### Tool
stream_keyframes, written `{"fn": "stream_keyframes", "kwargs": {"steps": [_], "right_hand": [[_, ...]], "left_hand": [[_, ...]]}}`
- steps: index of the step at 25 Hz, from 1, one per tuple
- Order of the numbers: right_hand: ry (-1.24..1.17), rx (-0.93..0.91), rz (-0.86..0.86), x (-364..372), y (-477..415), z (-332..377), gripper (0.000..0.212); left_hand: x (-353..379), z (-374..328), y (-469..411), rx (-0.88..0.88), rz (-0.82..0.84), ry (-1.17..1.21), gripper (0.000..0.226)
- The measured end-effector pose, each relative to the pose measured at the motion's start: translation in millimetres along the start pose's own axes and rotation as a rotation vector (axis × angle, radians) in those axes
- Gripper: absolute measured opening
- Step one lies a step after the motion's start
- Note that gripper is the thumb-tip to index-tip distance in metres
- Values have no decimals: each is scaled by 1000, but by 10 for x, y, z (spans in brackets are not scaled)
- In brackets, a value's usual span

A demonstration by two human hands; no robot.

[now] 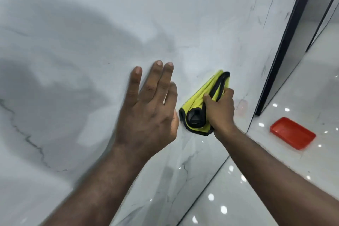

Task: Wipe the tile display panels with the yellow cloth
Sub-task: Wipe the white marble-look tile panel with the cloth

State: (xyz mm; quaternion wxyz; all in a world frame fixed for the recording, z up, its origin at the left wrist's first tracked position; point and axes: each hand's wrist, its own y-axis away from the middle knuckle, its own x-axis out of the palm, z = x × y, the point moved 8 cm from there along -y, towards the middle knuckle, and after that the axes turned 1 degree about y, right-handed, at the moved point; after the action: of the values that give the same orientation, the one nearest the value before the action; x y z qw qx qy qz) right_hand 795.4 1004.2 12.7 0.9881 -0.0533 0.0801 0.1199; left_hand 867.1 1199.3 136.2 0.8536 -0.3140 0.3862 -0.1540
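Closest to me, the left forearm runs up to the left hand (148, 115), fingers straight and wide open, holding nothing, flat at the marbled tile panel (91, 24); I cannot tell whether it touches. Just to its right, the right hand (220, 113) grips the bunched yellow cloth (198, 97), fingers curled round its black-edged folds, the cloth against the panel between both hands. A red tray (292, 133) lies on the glossy floor (275, 180), well right.

The glossy white floor (225, 189) spreads below and right of the right hand (220, 112), dotted with light reflections. A shallow red tray (292, 132) lies flat on it, right of that hand.
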Motion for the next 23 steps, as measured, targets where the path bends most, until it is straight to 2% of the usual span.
{"fn": "stream_keyframes", "kwargs": {"steps": [4,7,8,11,15,19,22,23], "right_hand": [[83,-103,25,204,305,-563,55],[79,244,133,378,471,-1354,58],[84,280,159,418,527,-1500,59],[77,207,164,495,612,-1753,62],[75,529,221,569,564,-2369,55],[87,399,233,547,498,-2345,57],[91,514,303,532,345,-2482,53],[98,479,294,501,264,-2433,52]], "left_hand": [[275,-260,40,69,48,34,44],[520,-505,181,180,110,30,40],[584,-549,252,224,128,0,41],[740,-654,410,359,165,-74,44],[749,-703,453,343,131,-77,42],[763,-742,444,355,73,-125,36],[752,-769,439,351,45,-132,32],[759,-781,445,351,39,-131,31]]}}
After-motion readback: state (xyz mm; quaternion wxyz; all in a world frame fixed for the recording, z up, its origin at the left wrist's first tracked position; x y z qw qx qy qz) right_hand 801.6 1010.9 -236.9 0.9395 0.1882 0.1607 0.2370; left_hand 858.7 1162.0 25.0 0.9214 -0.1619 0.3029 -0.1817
